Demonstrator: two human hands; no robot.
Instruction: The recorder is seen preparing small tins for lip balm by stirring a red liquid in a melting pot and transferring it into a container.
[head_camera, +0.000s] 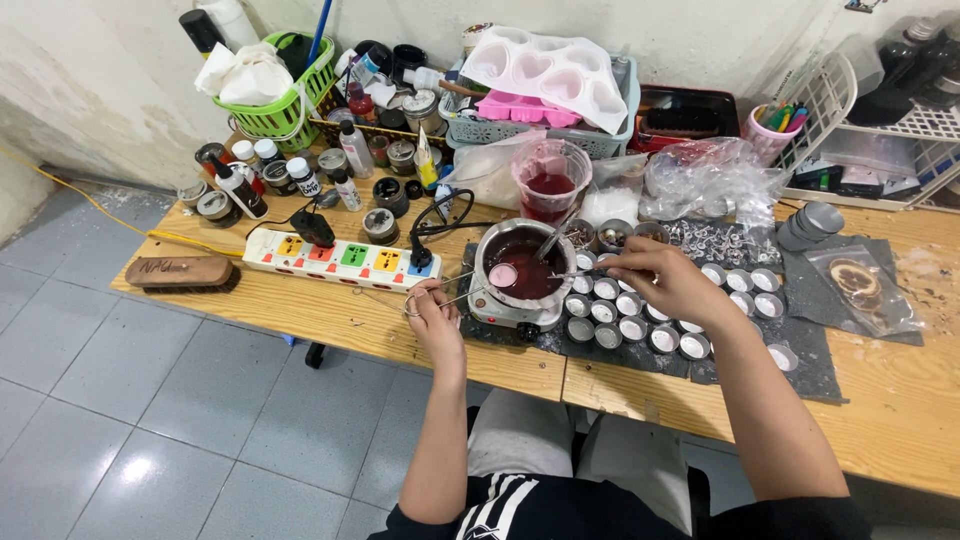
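Tealight cup (503, 274) is hanging over the pot (522, 262) of dark red wax, gripped in tongs (440, 297) by the closed left hand (432, 305); right hand (662, 272) at 3 o'clock is pinching tweezers (585, 274).

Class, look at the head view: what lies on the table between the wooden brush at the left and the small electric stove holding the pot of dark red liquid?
In the head view, a white power strip with coloured sockets lies between the wooden brush and the stove.

Clear plastic pouch (862, 285), table's right side
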